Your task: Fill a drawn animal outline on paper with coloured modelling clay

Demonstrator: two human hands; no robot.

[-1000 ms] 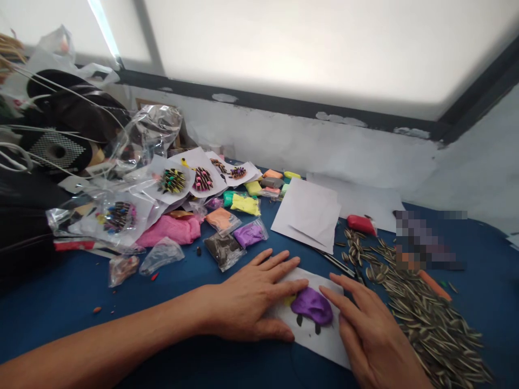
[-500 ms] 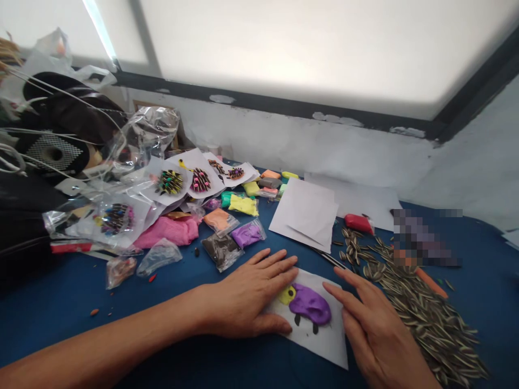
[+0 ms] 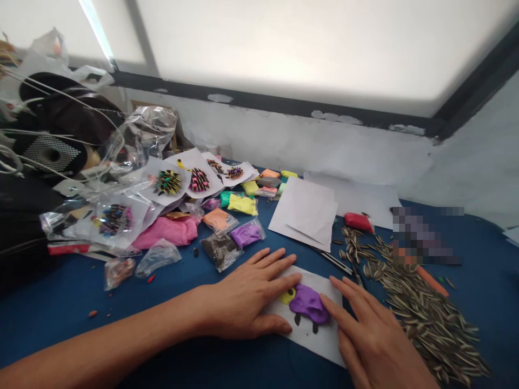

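Observation:
A flattened lump of purple modelling clay [image 3: 308,304] lies on a white sheet of paper [image 3: 302,336], with a yellow clay piece [image 3: 288,295] bearing a dark dot at its left end and two small dark marks below. My left hand [image 3: 257,297] rests flat on the paper's left side, fingers stretched and holding nothing. From the right, my right hand [image 3: 368,327] reaches over the paper's edge. Its index fingertip touches the right end of the purple clay, and the other fingers are extended apart.
Striped sunflower seeds [image 3: 438,329] are heaped on the right of the blue table [image 3: 162,308]. Beyond my hands lie blank paper sheets [image 3: 304,210], a red clay packet [image 3: 358,221] and bagged purple clay [image 3: 247,233]. Seed-and-clay pictures [image 3: 168,183] and plastic bags [image 3: 150,135] crowd the left back.
My right hand has moved left, bringing its index fingertip onto the purple clay's right end. The clay looks slightly shorter there. My left hand stays nearly in place.

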